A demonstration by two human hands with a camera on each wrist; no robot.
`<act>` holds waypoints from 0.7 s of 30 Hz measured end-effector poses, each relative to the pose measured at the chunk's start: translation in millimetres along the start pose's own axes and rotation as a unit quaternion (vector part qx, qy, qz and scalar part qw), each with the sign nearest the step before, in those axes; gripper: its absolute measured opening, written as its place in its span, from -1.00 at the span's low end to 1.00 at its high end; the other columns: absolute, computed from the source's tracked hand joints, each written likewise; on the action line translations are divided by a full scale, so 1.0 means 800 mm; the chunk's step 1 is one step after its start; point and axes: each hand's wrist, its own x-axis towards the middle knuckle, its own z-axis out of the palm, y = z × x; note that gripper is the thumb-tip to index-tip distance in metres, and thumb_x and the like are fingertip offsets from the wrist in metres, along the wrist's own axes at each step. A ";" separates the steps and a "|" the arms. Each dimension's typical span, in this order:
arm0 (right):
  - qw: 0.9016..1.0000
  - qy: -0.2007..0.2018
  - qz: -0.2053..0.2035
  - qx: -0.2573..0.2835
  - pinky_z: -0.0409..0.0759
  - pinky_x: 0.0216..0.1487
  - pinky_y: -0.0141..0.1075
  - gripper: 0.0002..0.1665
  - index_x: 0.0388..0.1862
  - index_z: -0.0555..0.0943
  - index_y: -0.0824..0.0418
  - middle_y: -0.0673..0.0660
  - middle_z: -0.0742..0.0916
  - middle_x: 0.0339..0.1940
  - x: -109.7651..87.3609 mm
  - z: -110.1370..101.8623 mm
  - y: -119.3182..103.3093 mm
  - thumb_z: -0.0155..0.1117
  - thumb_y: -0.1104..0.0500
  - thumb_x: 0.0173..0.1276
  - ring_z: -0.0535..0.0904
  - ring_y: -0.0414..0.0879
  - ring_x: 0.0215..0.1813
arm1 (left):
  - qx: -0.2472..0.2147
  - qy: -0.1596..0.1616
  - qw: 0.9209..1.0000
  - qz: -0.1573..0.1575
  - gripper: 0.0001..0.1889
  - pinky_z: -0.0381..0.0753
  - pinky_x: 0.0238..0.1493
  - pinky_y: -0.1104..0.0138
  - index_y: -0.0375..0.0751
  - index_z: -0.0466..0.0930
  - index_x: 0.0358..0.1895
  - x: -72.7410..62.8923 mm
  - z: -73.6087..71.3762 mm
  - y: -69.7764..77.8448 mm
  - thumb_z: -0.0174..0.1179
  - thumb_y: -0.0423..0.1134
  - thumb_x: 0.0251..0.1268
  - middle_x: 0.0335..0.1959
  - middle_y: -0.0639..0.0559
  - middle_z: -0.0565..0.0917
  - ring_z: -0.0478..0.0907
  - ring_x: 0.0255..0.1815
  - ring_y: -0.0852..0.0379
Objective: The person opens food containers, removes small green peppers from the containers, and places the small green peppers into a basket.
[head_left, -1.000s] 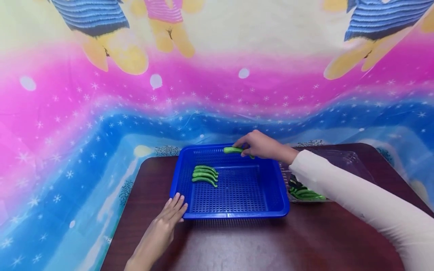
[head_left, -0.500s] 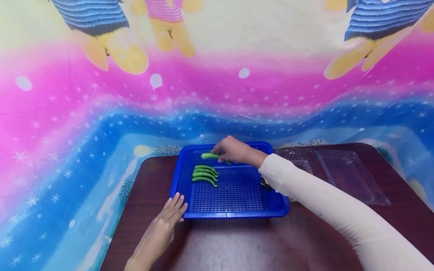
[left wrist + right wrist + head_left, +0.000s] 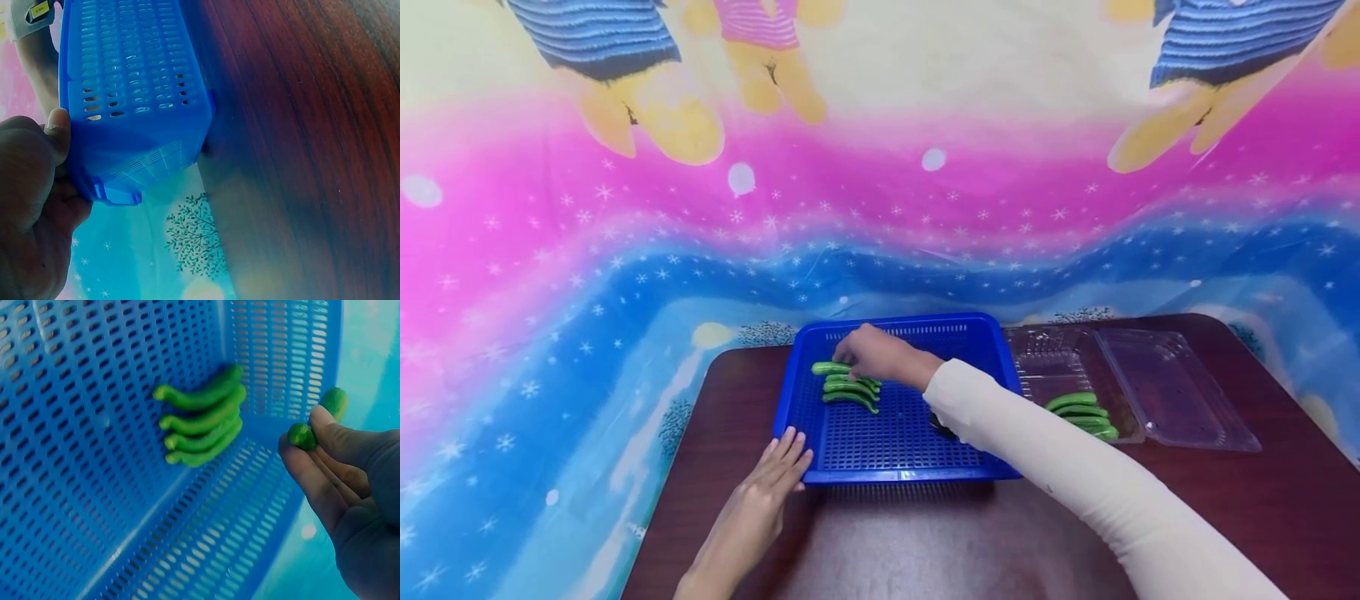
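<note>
In the head view a blue perforated basket stands on the table, with several curved green cucumbers lying side by side at its left end. My right hand pinches another cucumber between thumb and fingers, over the back of that row. The right wrist view shows the held cucumber above the basket's rim level, its stem end sticking out past the fingertips, apart from the row. My left hand holds the basket's front left corner; in the left wrist view its thumb lies against the rim.
Right of the basket, a clear plastic box holds several more cucumbers. Its hinged lid lies open to the right. A dark wooden table carries everything, and a printed cloth hangs behind it.
My right hand has carried the cucumber left and toward me, from the basket's back rim to over the row. The box and its cucumbers have come into fuller view. My left hand stays at the corner.
</note>
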 end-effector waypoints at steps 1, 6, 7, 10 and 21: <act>1.000 -0.004 0.003 -0.006 0.81 0.13 -0.23 -0.57 0.20 0.69 0.25 0.18 0.80 0.11 0.002 0.004 -0.001 0.43 0.32 0.35 0.75 -0.01 0.13 | 0.000 0.000 1.000 -0.001 -0.37 0.07 0.70 0.33 -0.44 0.71 0.10 0.000 0.000 0.000 -0.39 -0.11 0.74 0.18 -0.33 0.70 0.62 0.28 -0.27; 0.998 -0.028 0.025 -0.053 0.81 0.04 -0.26 -0.60 0.14 0.72 0.26 0.16 0.81 0.04 0.009 0.031 -0.001 0.49 0.27 0.31 0.75 -0.06 0.03 | 0.001 -0.003 1.000 -0.002 -0.37 0.04 0.71 0.34 -0.43 0.71 0.10 0.000 -0.001 0.001 -0.40 -0.10 0.74 0.19 -0.32 0.69 0.62 0.29 -0.26; 0.997 -0.033 0.029 -0.060 0.81 -0.01 -0.30 -0.62 0.10 0.73 0.25 0.13 0.82 -0.01 0.010 0.038 -0.001 0.50 0.27 0.30 0.75 -0.09 -0.04 | 0.001 -0.004 1.000 -0.003 -0.37 0.04 0.71 0.34 -0.43 0.71 0.11 -0.001 -0.001 0.002 -0.40 -0.10 0.74 0.20 -0.32 0.69 0.62 0.29 -0.26; 0.996 -0.042 0.038 -0.073 0.76 -0.24 -0.39 -0.80 -0.12 0.76 0.22 0.06 0.81 -0.26 0.012 0.055 0.000 0.53 0.24 0.28 0.70 -0.19 -0.29 | 0.001 -0.004 1.000 -0.002 -0.37 0.04 0.71 0.34 -0.42 0.71 0.12 -0.002 -0.001 0.002 -0.40 -0.10 0.73 0.20 -0.32 0.69 0.62 0.29 -0.26; 0.989 -0.050 0.077 -0.117 0.68 -0.39 -0.42 -0.88 -0.42 0.73 0.11 -0.04 0.71 -0.54 0.015 0.079 0.000 0.54 0.23 0.26 0.59 -0.22 -0.48 | 0.009 0.004 1.000 0.004 -0.37 0.18 0.68 0.27 -0.41 0.72 0.10 0.000 0.001 -0.002 -0.40 -0.10 0.74 0.17 -0.32 0.71 0.63 0.28 -0.25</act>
